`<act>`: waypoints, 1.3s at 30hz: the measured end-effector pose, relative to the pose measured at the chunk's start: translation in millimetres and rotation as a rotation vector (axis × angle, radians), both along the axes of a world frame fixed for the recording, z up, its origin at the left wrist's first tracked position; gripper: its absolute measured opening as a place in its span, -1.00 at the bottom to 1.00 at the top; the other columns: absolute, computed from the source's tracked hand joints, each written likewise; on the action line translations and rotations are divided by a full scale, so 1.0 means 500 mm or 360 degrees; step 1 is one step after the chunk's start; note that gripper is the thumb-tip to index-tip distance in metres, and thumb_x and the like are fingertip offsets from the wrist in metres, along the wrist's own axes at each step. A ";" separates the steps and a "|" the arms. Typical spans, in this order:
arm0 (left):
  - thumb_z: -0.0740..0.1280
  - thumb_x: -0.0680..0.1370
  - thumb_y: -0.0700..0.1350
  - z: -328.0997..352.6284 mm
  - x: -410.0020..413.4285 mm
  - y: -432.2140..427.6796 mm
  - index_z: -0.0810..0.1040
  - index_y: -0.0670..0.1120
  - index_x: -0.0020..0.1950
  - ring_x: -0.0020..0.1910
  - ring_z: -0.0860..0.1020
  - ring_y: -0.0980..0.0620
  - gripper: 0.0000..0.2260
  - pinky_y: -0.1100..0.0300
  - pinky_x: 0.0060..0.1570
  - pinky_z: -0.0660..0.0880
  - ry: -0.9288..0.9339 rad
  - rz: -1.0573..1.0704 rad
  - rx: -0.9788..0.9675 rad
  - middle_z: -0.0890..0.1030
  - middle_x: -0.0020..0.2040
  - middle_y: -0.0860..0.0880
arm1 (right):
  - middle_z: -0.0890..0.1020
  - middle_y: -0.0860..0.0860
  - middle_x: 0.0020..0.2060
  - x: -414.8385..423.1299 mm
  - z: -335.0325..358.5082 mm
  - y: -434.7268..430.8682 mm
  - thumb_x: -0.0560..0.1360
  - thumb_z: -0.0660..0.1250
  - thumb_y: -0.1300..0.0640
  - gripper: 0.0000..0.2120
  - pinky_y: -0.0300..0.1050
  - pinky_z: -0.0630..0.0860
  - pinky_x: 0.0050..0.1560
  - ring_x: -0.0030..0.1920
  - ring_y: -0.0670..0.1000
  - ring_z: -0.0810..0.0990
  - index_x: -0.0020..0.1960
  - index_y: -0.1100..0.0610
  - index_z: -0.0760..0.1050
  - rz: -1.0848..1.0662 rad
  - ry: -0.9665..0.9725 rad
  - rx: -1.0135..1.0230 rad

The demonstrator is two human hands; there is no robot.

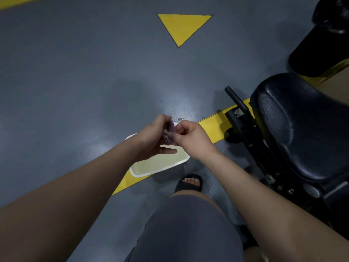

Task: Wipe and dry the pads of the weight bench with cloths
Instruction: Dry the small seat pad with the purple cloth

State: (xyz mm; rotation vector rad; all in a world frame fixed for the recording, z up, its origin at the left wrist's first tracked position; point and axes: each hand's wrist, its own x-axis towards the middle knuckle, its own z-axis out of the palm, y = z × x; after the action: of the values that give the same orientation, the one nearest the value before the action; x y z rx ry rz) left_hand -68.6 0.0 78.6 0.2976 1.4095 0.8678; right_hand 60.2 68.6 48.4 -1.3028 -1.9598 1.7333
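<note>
A small purple cloth (170, 133) is bunched between both my hands above a white basin (186, 161) of pale liquid on the floor. My left hand (154, 138) grips the cloth from the left. My right hand (190, 138) pinches it from the right with curled fingers. Most of the cloth is hidden inside my hands. The weight bench's black seat pad (302, 125) stands to the right, with small droplets on its top. Another black pad (321, 46) lies farther back at the upper right.
The grey floor has a yellow stripe (209, 127) running under the basin and a yellow triangle (182, 27) ahead. Water drops (179, 115) dot the floor beyond my hands. The bench's black frame and handle (237, 100) jut out left of the seat. My sandalled foot (189, 183) stands beside the basin.
</note>
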 end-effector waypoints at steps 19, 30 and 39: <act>0.39 0.53 -0.20 0.023 -0.079 0.007 0.42 -0.08 -0.11 -0.45 0.38 0.02 -0.85 0.26 -0.46 0.28 0.0747 -0.0801 -0.0195 0.37 -0.34 -0.03 | 0.59 0.00 0.02 -0.005 0.024 0.044 0.58 0.34 0.10 -0.81 0.03 0.50 0.03 0.06 0.08 0.48 0.17 0.11 0.52 0.0844 -0.0187 0.1417; 0.51 0.46 -0.16 0.054 -0.110 0.020 0.32 -0.05 -0.29 -0.46 0.22 -0.03 -0.65 0.22 -0.47 0.15 0.0778 -0.1089 -0.0308 0.27 -0.43 -0.05 | 0.47 0.01 -0.29 -0.108 0.062 0.039 0.29 0.51 0.04 -0.80 -0.14 0.12 -0.36 -0.29 0.13 0.51 -0.31 0.08 0.51 0.0981 -0.0650 0.2136; 0.26 0.54 -0.18 0.013 -0.102 0.025 0.58 -0.02 -0.08 -0.25 0.45 -0.12 -0.89 0.12 -0.25 0.39 0.2320 -0.1466 -0.0060 0.39 -0.27 0.01 | 0.52 0.07 -0.33 -0.177 0.080 0.070 0.46 0.30 0.20 -0.83 -0.17 0.37 -0.38 -0.37 0.13 0.50 -0.31 0.14 0.44 0.1440 -0.1212 0.0557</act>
State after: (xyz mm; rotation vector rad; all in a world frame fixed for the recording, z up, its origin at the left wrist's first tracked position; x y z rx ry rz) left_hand -119.5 12.6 85.3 1.6150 2.2111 -0.3239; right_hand -28.3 103.6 88.5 -1.0922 -3.4931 1.0458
